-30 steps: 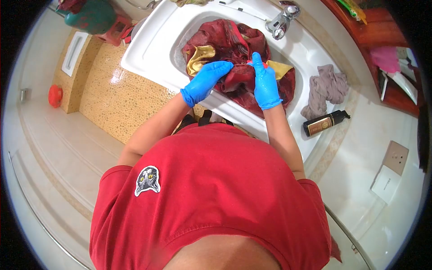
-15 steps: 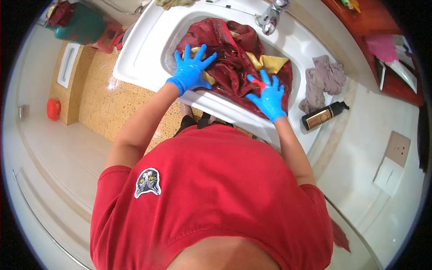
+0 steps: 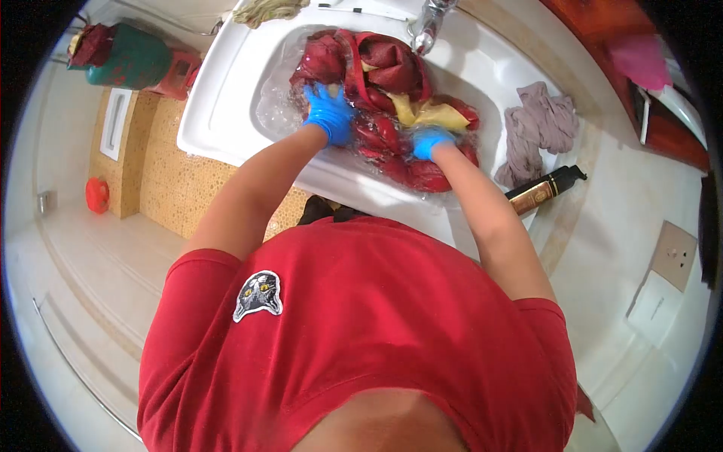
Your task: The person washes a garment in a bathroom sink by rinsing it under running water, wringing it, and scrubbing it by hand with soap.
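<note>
1. The left hand (image 3: 329, 113), in a blue glove, is resting palm-down on the wet dark-red garment (image 3: 392, 60); its fingers are spreading forward, so the grip is standing released.
2. The right hand (image 3: 431, 141), also gloved, is reaching down into the garment beside its yellow piece (image 3: 437, 116); its fingers are lying hidden, so I cannot tell whether that grip is grasping cloth.
3. Both forearms are slanting forward and downward, the left bare to the sleeve, the right nearly straight.
4. The garment is lying bunched in bubbly water (image 3: 273, 109) inside the white washbasin (image 3: 215, 113), near the chrome faucet (image 3: 428, 32).
</note>
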Available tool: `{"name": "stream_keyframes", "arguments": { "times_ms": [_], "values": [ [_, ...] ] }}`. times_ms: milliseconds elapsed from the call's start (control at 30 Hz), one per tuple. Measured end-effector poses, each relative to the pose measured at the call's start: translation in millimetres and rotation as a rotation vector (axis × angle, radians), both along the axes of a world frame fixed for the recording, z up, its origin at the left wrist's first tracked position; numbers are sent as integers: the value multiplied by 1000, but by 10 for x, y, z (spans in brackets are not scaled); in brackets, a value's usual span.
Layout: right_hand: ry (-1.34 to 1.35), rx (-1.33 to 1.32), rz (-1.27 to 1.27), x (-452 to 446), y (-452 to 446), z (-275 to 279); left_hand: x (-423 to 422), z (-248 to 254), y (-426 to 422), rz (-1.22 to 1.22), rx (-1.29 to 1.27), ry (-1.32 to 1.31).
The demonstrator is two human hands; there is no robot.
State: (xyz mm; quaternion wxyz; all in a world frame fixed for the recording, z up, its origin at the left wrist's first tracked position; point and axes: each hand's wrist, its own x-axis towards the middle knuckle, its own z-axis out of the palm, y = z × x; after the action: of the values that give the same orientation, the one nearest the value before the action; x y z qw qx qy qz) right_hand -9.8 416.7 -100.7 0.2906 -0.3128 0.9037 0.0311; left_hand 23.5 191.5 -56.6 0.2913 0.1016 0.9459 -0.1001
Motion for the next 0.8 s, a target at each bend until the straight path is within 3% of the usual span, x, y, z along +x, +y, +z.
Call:
{"name": "stream_keyframes", "arguments": {
  "times_ms": [67, 100, 200, 233, 333, 400, 467, 600, 700, 767, 800],
  "values": [
    [-83, 95, -15, -139, -35, -82, -56, -36, 39, -28, -43, -51],
    [-79, 117, 66, -182, -51, -85, -43, -297, 7, -29, -79, 139],
    [-315, 3, 39, -439, 57, -497, -205, -654, -142, -68, 15, 1],
    [-347, 21, -9, -358, 24, 133, -167, -577, -160, -82, 29, 100],
    [-173, -265, -152, -356, 405, 562, -66, -211, -375, -144, 246, 85],
    [-408, -511, -767, -195, 458, 1337, -146, -23, -530, -55, 483, -43],
    [-382, -645, -763, -88, 478, 1931, -123, 546, -603, -34, 581, -25],
    [-195, -906, -778, 62, 294, 3079, -293, 1266, -775, -249, 835, 329],
    [150, -1055, -508, 187, 155, 3884, -267, 2177, -880, -336, 831, 397],
    [260, -1175, -508, 445, -108, 4401, -478, 2516, -1083, -482, 859, 510],
    [238, -1250, -623, 459, -159, 4599, -550, 2679, -1204, -572, 887, 599]
  ]
}}
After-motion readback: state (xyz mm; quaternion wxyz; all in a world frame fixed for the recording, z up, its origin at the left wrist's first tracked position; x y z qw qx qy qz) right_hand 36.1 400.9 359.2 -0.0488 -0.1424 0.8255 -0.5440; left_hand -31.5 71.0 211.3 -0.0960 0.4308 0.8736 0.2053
